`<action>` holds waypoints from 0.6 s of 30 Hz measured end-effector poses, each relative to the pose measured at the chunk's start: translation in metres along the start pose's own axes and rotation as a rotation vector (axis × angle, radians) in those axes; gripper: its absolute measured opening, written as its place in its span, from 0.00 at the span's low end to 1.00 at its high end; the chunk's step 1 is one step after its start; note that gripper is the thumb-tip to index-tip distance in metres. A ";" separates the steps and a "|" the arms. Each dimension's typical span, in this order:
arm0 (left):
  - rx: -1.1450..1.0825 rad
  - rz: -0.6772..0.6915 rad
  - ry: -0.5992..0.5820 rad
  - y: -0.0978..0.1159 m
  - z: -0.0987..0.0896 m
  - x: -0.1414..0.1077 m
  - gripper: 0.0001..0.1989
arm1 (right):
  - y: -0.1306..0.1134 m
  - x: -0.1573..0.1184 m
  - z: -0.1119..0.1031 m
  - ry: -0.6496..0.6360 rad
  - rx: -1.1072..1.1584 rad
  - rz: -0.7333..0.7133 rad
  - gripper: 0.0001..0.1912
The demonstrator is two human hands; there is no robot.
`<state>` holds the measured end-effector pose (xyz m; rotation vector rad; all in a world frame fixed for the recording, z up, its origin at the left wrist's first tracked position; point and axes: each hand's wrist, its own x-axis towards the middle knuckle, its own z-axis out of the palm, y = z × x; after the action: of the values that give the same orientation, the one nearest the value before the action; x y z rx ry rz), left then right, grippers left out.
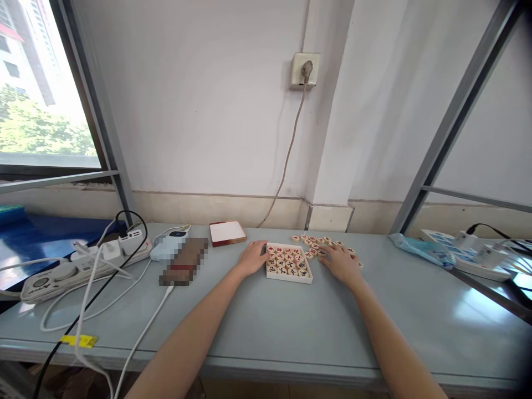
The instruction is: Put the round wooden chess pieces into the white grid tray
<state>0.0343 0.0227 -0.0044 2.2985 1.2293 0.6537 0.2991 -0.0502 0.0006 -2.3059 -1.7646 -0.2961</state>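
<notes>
A shallow white box (pixel 290 280) on the grey table holds rows of round Chinese chess pieces (pixel 288 264), with red characters in the far rows and black ones in the near rows. My left hand (pixel 251 259) grips the box's left edge. To the right, my right hand (pixel 341 262) reaches over loose Chinese chess pieces (pixel 312 244) scattered behind and beneath it. Its fingers are stretched and a little apart, with the tips beside a piece. Part of the loose group is hidden under this hand.
The box lid (pixel 228 233) lies behind my left hand. At left are a blurred phone-like object (pixel 184 262), a power strip (pixel 89 266) and trailing cables. A blue plastic packet (pixel 421 250) and another power strip (pixel 461 252) lie at right. Metal posts frame the table.
</notes>
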 end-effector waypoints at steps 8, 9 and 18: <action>-0.142 0.020 0.004 -0.001 0.002 0.003 0.22 | -0.004 -0.003 -0.006 0.048 -0.008 0.054 0.14; -0.158 0.030 0.007 -0.002 0.002 0.004 0.21 | -0.004 -0.003 -0.005 0.049 -0.002 0.064 0.14; -0.227 0.092 0.015 -0.008 0.006 0.010 0.14 | -0.014 -0.002 -0.015 0.074 0.132 0.076 0.19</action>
<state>0.0376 0.0348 -0.0118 2.1733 1.0039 0.8012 0.2847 -0.0532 0.0152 -2.2336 -1.6065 -0.2406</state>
